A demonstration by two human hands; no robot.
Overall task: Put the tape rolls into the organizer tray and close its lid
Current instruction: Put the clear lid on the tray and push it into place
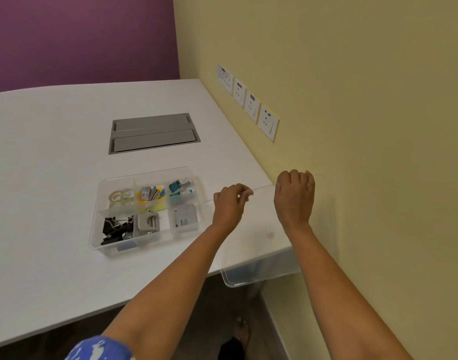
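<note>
A: Biggest risk first. You're carrying the clear lid [259, 245] off to the right of the organizer tray [144, 211], and its near edge is hanging past the bench [53, 178] corner. It's transparent and slick, and you're gripping only the far rim. If a pinch slips, my guess is it's dropping to the floor.

B: Next one?

A: Alignment. The lid is well apart from the tray, so you're needing a long sideways swing. Come in tilted and an edge is likely catching the tray wall or shoving the tray along the bench.

B: Contents?

A: The tape rolls [120, 196] are already lying in the back-left compartment, so only the closing is left. The binder clips [117, 228] in the front-left compartment are looking piled up; I can't tell if they're standing proud of the rim. If they are, the lid isn't seating flat.

B: Hands?

A: Both arms are reaching forward, palms down. Your left hand [229, 203] is pinching the lid's far rim, thumb and fingertips closed tight on it. Your right hand [294, 193] is curling over the same rim near the wall, fingers folded down onto the edge.
</note>
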